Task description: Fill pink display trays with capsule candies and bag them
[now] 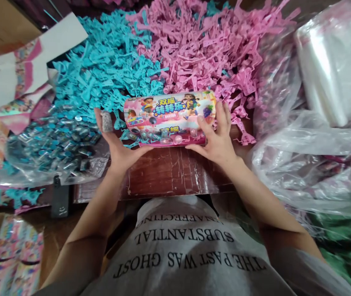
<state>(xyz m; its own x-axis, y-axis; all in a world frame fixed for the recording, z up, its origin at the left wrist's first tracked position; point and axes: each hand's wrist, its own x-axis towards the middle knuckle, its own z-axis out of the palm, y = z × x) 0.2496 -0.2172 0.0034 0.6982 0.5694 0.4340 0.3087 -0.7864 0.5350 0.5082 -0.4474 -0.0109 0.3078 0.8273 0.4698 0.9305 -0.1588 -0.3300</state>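
A colourful printed cardboard display box [170, 109] with cartoon figures and Chinese lettering lies in front of me at the table's near side. Several small clear capsules show along its pink lower front. At its right end, my right hand [220, 139] grips the box, thumb at the lower edge and a finger over the printed face. Off the left end, my left hand [116, 146] is spread open, its thumb tip by the box's lower edge and its other fingers apart from the box. A greyish wrap [106, 122] covers one left finger.
Behind the box are heaps of blue plastic pieces [101, 61] and pink plastic pieces [206, 45]. Capsules with blue parts [61, 144] fill a bag at left, near printed cards [36, 78]. A black device [60, 199] sits at the table edge. Clear plastic bags [329, 70] lie right.
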